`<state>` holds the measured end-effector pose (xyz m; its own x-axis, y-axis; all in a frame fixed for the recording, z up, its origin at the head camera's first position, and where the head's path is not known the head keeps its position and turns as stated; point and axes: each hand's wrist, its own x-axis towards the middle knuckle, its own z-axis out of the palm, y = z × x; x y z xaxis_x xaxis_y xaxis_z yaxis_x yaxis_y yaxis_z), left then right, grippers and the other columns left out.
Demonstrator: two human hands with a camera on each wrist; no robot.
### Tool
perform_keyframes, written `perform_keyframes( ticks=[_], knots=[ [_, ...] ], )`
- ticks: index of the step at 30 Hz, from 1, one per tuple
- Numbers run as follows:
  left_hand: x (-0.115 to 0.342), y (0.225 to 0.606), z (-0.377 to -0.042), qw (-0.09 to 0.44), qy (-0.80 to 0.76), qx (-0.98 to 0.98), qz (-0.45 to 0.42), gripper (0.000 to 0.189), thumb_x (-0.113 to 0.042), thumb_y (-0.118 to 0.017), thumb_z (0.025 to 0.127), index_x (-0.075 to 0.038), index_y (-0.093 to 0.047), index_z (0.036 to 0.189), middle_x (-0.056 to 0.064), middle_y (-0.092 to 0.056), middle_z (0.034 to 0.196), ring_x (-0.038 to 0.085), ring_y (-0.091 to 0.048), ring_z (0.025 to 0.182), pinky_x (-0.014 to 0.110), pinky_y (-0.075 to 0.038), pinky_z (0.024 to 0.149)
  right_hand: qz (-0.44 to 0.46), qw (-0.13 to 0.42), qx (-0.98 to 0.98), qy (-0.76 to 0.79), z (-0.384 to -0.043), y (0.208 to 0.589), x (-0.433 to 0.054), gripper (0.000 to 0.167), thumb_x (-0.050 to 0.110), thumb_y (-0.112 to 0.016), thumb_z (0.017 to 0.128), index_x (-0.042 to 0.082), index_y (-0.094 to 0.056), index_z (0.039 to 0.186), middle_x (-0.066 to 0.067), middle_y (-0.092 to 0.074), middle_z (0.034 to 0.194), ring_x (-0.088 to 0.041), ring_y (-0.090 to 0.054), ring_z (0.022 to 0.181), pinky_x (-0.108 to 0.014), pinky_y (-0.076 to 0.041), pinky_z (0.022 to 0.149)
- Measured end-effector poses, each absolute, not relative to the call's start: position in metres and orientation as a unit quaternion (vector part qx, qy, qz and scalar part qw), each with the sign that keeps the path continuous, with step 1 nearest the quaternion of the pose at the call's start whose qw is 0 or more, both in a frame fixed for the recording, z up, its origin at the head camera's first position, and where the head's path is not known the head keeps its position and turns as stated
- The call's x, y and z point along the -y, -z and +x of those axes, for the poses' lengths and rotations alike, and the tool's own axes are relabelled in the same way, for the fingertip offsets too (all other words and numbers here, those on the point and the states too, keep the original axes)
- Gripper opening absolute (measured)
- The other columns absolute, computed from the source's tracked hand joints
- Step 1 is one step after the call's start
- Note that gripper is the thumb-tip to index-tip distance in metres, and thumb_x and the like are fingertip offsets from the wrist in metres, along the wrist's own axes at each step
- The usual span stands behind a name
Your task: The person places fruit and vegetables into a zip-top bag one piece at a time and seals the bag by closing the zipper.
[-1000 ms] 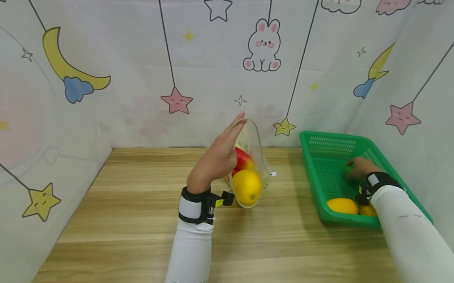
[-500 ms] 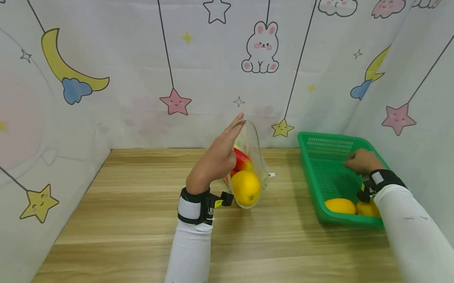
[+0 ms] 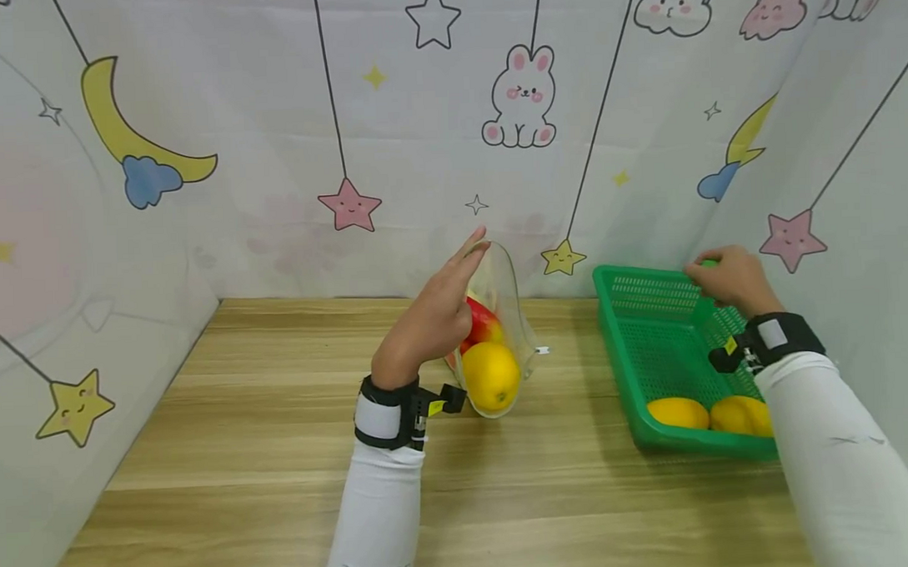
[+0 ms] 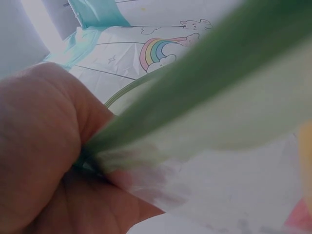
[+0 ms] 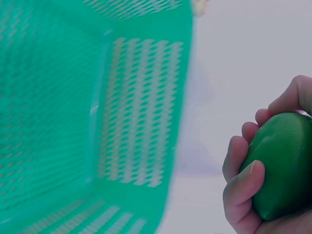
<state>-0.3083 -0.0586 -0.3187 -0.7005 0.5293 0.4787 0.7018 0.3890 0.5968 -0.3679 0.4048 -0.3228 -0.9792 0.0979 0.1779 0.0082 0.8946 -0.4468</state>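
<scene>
My left hand pinches the green-trimmed rim of a pale see-through mesh bag, holding its mouth up. Inside the bag lie a round yellow fruit and a red-and-yellow fruit; the hand partly hides what lies behind them. Over the far right part of a green basket, my right hand grips a smooth, oval green fruit, its fingers curled round it in the right wrist view. Two yellow fruits, one at left and one at right, rest at the basket's near end.
The wooden table spreads out to the left and front of the bag. A white cloth backdrop with printed stars and a rabbit closes off the back and sides. A small white tag sticks out from the bag's right side.
My right hand has risen from inside the basket toward its far right rim, taking the green fruit along. The left hand and the bag stay in place.
</scene>
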Motion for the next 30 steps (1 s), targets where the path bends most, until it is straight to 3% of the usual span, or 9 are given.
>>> perform_keyframes(
  ticks=[9, 16, 23, 30],
  knots=[
    [0.059, 0.318, -0.308, 0.103, 0.409, 0.826, -0.374, 0.079, 0.024, -0.032, 0.081, 0.003, -0.027, 0.157, 0.004, -0.010, 0.172, 0.019, -0.015, 0.158, 0.038, -0.022, 0.126, 0.031, 0.157, 0.954, -0.254, -0.357, 0.272, -0.336, 0.035, 0.038, -0.057, 0.096, 0.007, -0.070, 0.108, -0.011, -0.073, 0.081, -0.018, -0.063, 0.061, -0.033, -0.051, 0.049],
    [0.058, 0.318, -0.309, 0.106, 0.410, 0.823, -0.379, 0.080, 0.024, -0.031, 0.080, 0.002, -0.027, 0.157, 0.004, -0.010, 0.171, 0.018, -0.015, 0.158, 0.038, -0.022, 0.126, 0.103, 0.189, 0.941, -0.263, -0.337, 0.245, -0.274, 0.019, 0.022, -0.060, 0.092, 0.009, -0.072, 0.097, -0.012, -0.070, 0.077, -0.021, -0.057, 0.052, -0.030, -0.048, 0.045],
    [0.056, 0.319, -0.311, 0.106, 0.413, 0.821, -0.379, 0.079, 0.025, -0.030, 0.081, 0.003, -0.027, 0.157, 0.005, -0.011, 0.171, 0.017, -0.014, 0.158, 0.036, -0.021, 0.126, 0.232, 0.232, 0.914, -0.239, -0.313, 0.235, -0.208, 0.010, 0.012, -0.063, 0.086, 0.010, -0.073, 0.084, -0.007, -0.061, 0.072, -0.018, -0.044, 0.052, -0.025, -0.036, 0.048],
    [0.057, 0.320, -0.311, 0.105, 0.415, 0.821, -0.379, 0.078, 0.022, -0.033, 0.083, 0.002, -0.028, 0.157, 0.004, -0.013, 0.171, 0.016, -0.015, 0.158, 0.035, -0.020, 0.127, 0.348, 0.204, 0.886, -0.231, -0.292, 0.242, -0.160, 0.006, 0.014, -0.066, 0.087, 0.013, -0.071, 0.084, -0.002, -0.061, 0.070, -0.016, -0.045, 0.055, -0.025, -0.039, 0.052]
  ],
)
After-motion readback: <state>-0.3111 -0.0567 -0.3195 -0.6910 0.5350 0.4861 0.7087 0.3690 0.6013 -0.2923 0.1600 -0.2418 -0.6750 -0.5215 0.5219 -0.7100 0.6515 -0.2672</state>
